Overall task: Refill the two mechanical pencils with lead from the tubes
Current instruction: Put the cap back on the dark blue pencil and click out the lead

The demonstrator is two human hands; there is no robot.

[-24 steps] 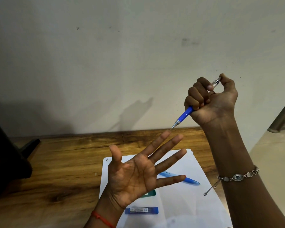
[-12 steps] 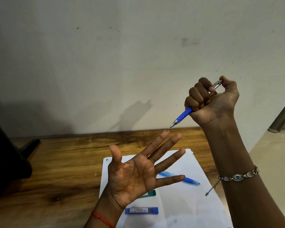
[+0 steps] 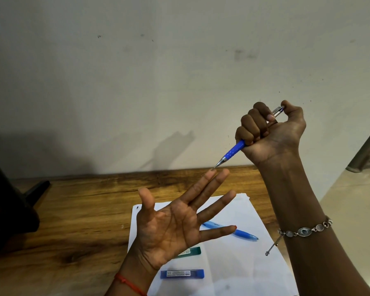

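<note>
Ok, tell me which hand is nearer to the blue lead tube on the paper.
Left. The left hand is open, its wrist just beside the blue lead tube; the right hand is raised far above, gripping a pencil.

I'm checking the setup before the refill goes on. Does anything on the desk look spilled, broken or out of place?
Nothing stands out. The second pencil, green tube and blue tube lie intact on the paper. The right hand grips the blue pencil; the left hand is open and empty.

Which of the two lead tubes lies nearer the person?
The blue tube, on the paper by the left wrist. The green tube lies farther off, partly hidden under the left hand.
</note>
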